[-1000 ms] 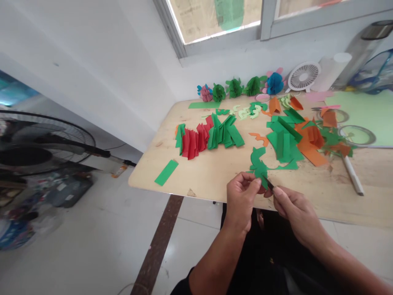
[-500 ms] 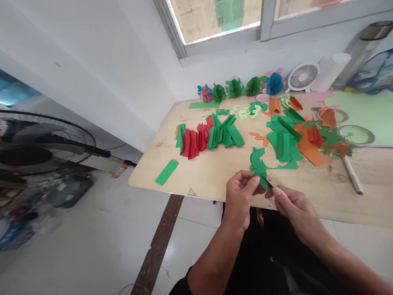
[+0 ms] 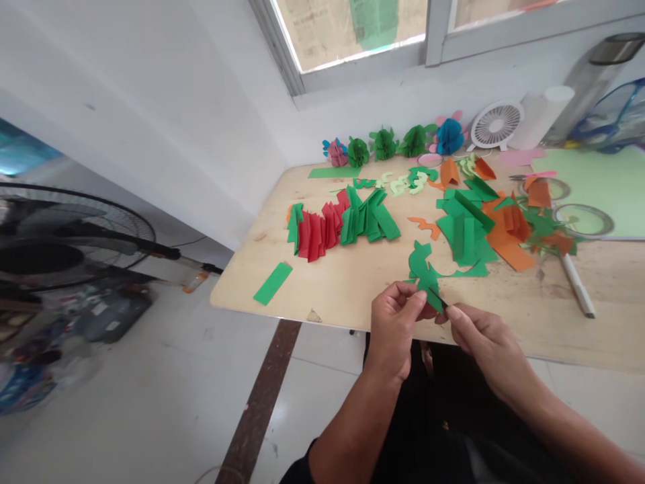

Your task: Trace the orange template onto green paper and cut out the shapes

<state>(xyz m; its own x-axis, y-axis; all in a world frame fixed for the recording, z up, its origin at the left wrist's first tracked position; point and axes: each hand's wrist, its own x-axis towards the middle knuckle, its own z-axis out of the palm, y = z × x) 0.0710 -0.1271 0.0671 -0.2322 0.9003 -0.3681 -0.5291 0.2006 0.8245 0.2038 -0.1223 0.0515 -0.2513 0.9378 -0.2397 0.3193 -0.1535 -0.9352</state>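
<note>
Pinched between the thumb and fingers of my left hand is a curved piece of green paper, near the table's front edge. My right hand is closed on a pair of scissors; their dark blades meet the lower part of the paper, and the handles are hidden in my fingers. Just behind lies a green paper offcut with a curved edge. A small orange paper cutout rests farther back.
Folded red paper and folded green paper lie to the left on the wooden table. Green and orange sheets, a white marker and tape rolls are on the right. A small fan stands by the wall.
The green paper's upper end has turned slightly, and its curl looks narrower. Both hands stay nearly in place, with the scissors still at the paper.
</note>
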